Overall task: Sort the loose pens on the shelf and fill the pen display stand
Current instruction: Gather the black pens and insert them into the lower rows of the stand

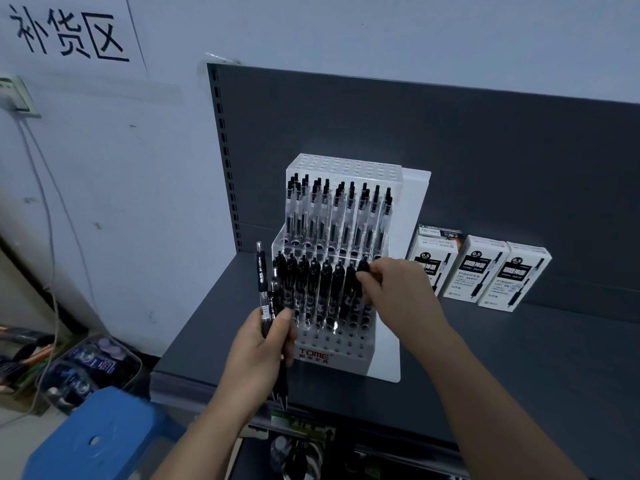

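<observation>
Both hands are busy. Left hand [256, 344] is curled round a small bunch of pens [262, 271], tips down and tops sticking up. Right hand [398, 292] pinches the top of one black pen [362, 268] at the right end of the stand's middle row. Low on the left, by the shelf edge, is a blue stool [97, 434].

On the dark shelf [519, 358] stands the clear pen display stand [346, 344] — it has steps like stairs. Its lowest step shows open holes. The middle step holds a row of black pens [313, 282], standing up. The step above holds see-through pens [343, 213] with black tops.

Behind the right hand, three white pen boxes [478, 268] stand in a row by the grey back panel [415, 133]. Far up on the left wall is a white sign [69, 36] with big black writing
</observation>
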Demonstrator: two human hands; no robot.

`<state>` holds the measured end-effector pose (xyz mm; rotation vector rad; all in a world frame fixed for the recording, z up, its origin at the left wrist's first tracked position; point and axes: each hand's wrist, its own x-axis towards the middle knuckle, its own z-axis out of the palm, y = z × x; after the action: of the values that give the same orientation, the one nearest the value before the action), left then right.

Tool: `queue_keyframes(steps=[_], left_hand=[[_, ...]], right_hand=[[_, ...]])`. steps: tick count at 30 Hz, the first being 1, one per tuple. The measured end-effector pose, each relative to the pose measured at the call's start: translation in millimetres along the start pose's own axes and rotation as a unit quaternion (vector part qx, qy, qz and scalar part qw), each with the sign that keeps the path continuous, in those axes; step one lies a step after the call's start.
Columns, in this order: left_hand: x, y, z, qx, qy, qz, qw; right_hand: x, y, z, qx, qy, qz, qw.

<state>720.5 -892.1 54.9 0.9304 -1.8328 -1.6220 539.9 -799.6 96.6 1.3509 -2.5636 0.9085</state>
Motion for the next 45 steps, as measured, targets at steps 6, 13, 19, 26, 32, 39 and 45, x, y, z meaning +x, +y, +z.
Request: queue_keyframes(steps=[6, 13, 19, 26, 32, 39, 45], left_hand=[[-4.4, 4.6, 3.5, -0.058, -0.021, -0.026, 0.998], [-4.1, 1.7, 6.4, -0.072, -0.060, -0.032, 0.995], [-4.1, 5.7, 11.5, -0.110, -0.065, -0.035, 0.991], [-5.7, 9.1, 13.2, -0.095, -0.065, -0.026, 0.993], [-4.6, 8.8, 12.2, -0.072, -0.052, -0.022, 0.996], [-2.9, 6.2, 9.6, -0.066, -0.041, -0.023, 0.997], [-3.7, 7.2, 15.3, -0.085, -0.085, -0.037, 0.992]], right_hand=[[-2.2, -5.0, 6.4, -0.051, -0.056, 0.019, 0.997], [-0.1, -11.8, 5.1, -0.109, -0.069, 0.001, 0.992], [0.4, -16.0, 2.9, -0.160, -0.078, -0.022, 0.984], [3.2, -14.0, -1.2, -0.173, -0.101, -0.037, 0.979], [4.9, -18.8, -2.2, -0.189, -0.106, -0.065, 0.974], [6.2, -18.3, 2.9, -0.177, -0.117, -0.048, 0.976], [-14.6, -9.4, -6.6, 0.164, -0.141, 0.071, 0.974]])
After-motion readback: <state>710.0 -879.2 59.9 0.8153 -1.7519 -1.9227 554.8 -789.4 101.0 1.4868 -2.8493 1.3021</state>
